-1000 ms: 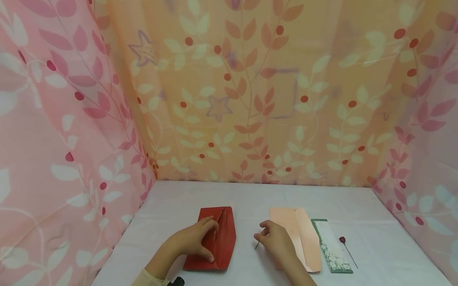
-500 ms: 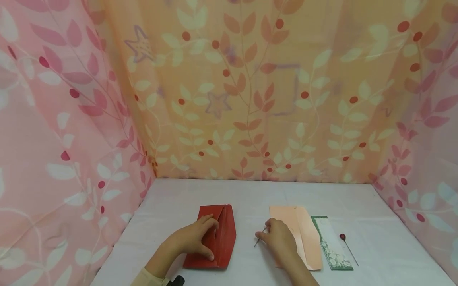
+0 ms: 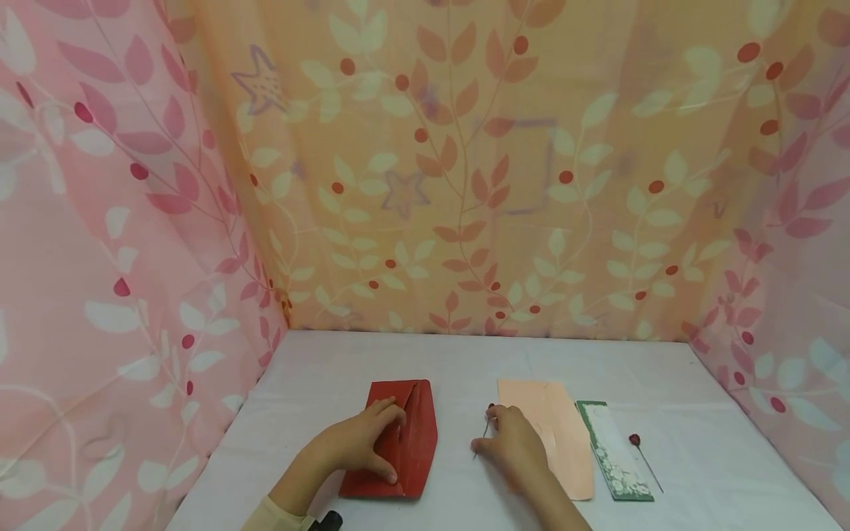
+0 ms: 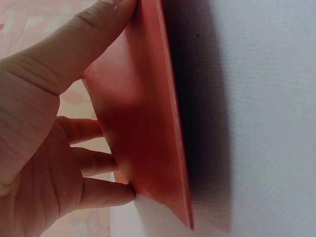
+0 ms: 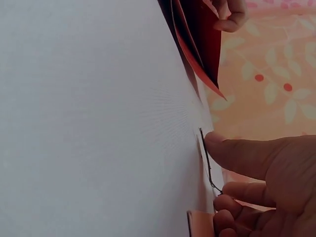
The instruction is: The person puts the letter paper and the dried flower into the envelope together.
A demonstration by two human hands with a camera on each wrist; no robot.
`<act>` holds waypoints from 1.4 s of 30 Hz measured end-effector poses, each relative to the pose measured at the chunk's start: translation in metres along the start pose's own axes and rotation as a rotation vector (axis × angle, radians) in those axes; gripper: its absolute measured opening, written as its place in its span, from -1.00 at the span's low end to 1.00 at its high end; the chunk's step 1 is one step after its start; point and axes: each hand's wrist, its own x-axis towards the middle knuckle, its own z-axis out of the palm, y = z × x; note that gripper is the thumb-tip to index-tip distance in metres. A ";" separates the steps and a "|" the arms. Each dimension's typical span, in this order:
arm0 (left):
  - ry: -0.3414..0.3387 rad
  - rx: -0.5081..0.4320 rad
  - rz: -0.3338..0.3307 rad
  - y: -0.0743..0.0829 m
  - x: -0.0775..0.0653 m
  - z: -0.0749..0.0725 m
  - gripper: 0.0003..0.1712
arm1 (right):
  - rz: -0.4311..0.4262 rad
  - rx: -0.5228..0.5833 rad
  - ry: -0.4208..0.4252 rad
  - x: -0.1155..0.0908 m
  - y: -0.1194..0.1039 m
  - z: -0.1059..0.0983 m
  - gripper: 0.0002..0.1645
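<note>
patterned curtain (image 3: pixel 425 169): the backdrop, upright behind the work. white tabletop (image 3: pixel 465 361): the bearing surface; its cloth may catch a dragged wire-thin stem.

red envelope (image 3: pixel 425 450): lies before the left hand, its pocket gaping along a slit, as the right wrist view also shows. too hard a squeeze could crease the pocket; too slack a hold could let the slit close or the envelope slide.

peach envelope (image 3: pixel 571 442): lies partly beneath the right forearm and hand; a low sweep of that arm could push it into the card.

left hand (image 3: pixel 361 442): grips the red envelope, thumb at the near end, bent fingers towards the far end of the slit.

right hand (image 3: pixel 518 442): pinches a held rose between thumb and fingers, well apart from the red envelope.

green-bordered card (image 3: pixel 617 457): just beside the peach envelope, flat.

loose rose (image 3: pixel 634 439): lies beyond the card; a stray touch could probably roll it.

held rose (image 5: pixel 208 160): slanting at the right fingertips, its head mostly hidden. the stem looks kinked in the right wrist view; being so thin, it could twist in the pinch, drop, or snag on a paper edge if met askew.
</note>
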 end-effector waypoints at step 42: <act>-0.024 0.009 -0.041 0.002 0.002 0.005 -0.07 | -0.031 0.009 -0.017 0.011 -0.003 0.012 -0.54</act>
